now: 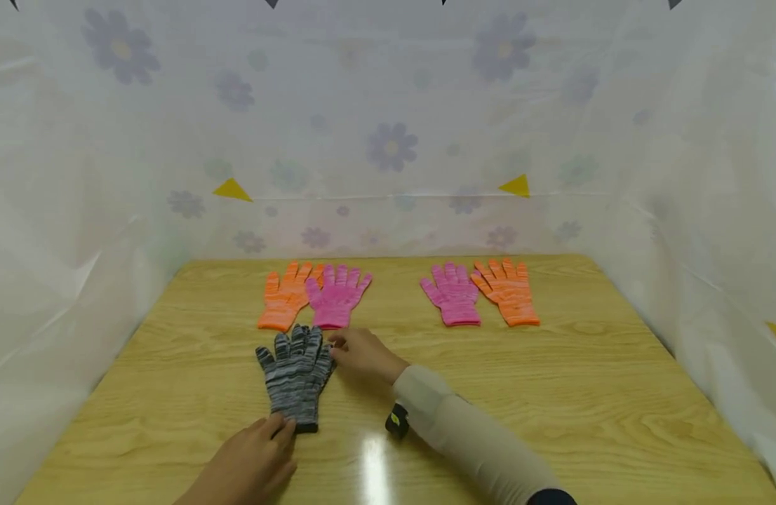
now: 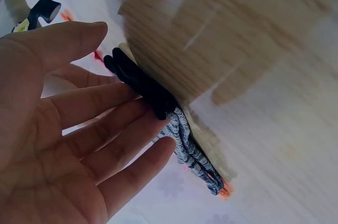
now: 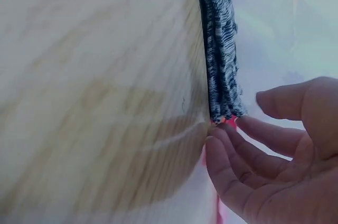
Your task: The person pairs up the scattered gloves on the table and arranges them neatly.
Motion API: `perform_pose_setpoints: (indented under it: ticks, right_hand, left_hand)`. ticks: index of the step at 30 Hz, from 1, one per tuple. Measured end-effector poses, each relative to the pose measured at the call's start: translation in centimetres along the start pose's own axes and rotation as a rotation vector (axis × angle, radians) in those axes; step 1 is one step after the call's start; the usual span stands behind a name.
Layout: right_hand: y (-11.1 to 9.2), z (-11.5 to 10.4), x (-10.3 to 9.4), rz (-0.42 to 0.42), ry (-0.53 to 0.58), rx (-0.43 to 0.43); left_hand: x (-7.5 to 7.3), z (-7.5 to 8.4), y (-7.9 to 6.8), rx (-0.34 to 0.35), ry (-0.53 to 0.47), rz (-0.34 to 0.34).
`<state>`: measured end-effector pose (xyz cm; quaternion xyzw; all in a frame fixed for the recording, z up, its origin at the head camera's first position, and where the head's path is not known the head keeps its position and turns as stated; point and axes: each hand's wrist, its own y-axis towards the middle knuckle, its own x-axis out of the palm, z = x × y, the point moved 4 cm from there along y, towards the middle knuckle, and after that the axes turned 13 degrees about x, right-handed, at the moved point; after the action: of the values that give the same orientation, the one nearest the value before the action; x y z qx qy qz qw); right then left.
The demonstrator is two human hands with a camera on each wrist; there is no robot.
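Note:
A grey-and-black knitted glove (image 1: 296,379) lies on the table with its fingers pointing away and its black cuff toward me. In the left wrist view its black cuff (image 2: 145,84) shows more than one layer. My left hand (image 1: 252,456) touches the cuff with its fingertips, the thumb held apart. My right hand (image 1: 365,354) is at the glove's right edge by the little finger. In the right wrist view that hand's fingertips are at the glove's fingertip end (image 3: 224,97), with the thumb standing off and no grip around the fabric.
Behind the grey glove, an orange glove (image 1: 283,301) and a pink glove (image 1: 337,298) lie partly overlapping. Farther right lie another pink glove (image 1: 454,298) and another orange glove (image 1: 511,294). Flowered sheeting (image 1: 388,84) encloses the wooden table (image 1: 584,393) at the back and sides.

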<state>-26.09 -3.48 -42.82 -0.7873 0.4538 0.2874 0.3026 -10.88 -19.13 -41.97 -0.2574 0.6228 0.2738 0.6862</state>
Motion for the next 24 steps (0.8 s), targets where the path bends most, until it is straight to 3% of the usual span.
perform_pose_setpoints:
  ticks: [5, 12, 17, 21, 24]
  right_hand:
    - [0.8, -0.3, -0.1, 0.037, 0.005, 0.017]
    - [1.4, -0.5, -0.1, 0.120, -0.036, -0.027]
    - [1.6, -0.5, 0.1, 0.101, -0.040, -0.004]
    - [1.6, -0.4, 0.2, 0.099, -0.092, 0.022]
    - [1.5, -0.4, 0.2, 0.105, -0.146, 0.026]
  left_hand:
    - [-0.1, 0.0, 0.0, -0.013, -0.003, -0.003]
    - [-0.2, 0.1, -0.2, -0.026, -0.012, 0.019]
    - [-0.1, 0.0, -0.2, -0.037, -0.033, 0.011]
    - [0.0, 0.0, -0.2, -0.008, -0.005, 0.036]
    - [-0.1, 0.2, -0.3, 0.033, 0.033, 0.092]
